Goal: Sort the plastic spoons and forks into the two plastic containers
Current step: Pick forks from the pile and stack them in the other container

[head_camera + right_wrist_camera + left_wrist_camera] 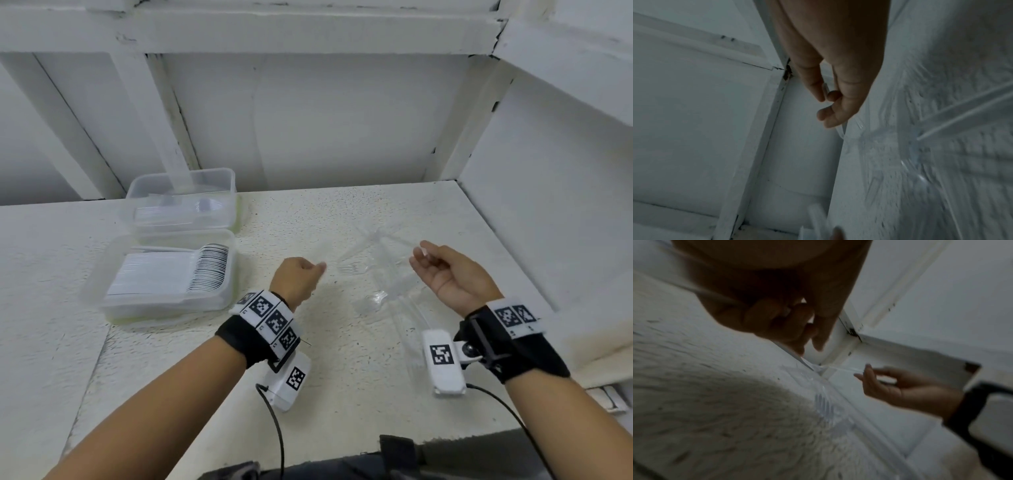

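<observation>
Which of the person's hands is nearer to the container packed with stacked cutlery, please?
The left. The left hand is just to the right of the near container, while the right hand is farther right, beyond the loose clear forks.

The two containers (178, 240) sit at ten o'clock on the table (342, 394). Clear forks (373, 274) lie in a heap, maybe some spoons too, at one o'clock. Bare table lies between them. A wall (548, 205) blocks three o'clock.

Head view looks down; wrist views close, low; share table (308, 219).
</observation>
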Action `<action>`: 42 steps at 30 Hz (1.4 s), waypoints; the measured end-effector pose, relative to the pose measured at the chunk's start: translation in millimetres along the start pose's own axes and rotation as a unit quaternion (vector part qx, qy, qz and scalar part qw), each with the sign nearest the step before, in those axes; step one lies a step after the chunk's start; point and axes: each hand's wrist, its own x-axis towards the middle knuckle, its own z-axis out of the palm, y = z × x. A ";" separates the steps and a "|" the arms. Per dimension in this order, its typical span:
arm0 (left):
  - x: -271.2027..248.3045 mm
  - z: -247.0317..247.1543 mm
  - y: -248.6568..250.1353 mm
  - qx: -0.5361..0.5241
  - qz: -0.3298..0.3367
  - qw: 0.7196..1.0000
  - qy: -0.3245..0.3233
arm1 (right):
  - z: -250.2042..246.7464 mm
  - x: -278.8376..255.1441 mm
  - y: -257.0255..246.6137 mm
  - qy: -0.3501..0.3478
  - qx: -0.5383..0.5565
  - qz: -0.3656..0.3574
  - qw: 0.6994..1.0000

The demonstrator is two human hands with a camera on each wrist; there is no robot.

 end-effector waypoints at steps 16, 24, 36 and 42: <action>-1.9 7.7 19.9 0.218 0.057 0.971 -0.082 | 11.6 -7.7 22.8 -0.044 0.101 0.096 0.989; -1.8 -32.6 9.5 0.359 0.070 0.928 -0.074 | 17.5 -11.6 23.2 -0.044 -0.078 0.050 0.995; -23.0 -68.9 28.4 0.071 0.133 0.988 0.037 | 46.7 -18.1 22.3 -0.083 -0.407 0.033 0.909; -24.5 -84.4 24.9 -0.278 0.086 0.954 0.071 | 45.6 -16.4 32.0 -0.116 -0.703 -0.118 0.692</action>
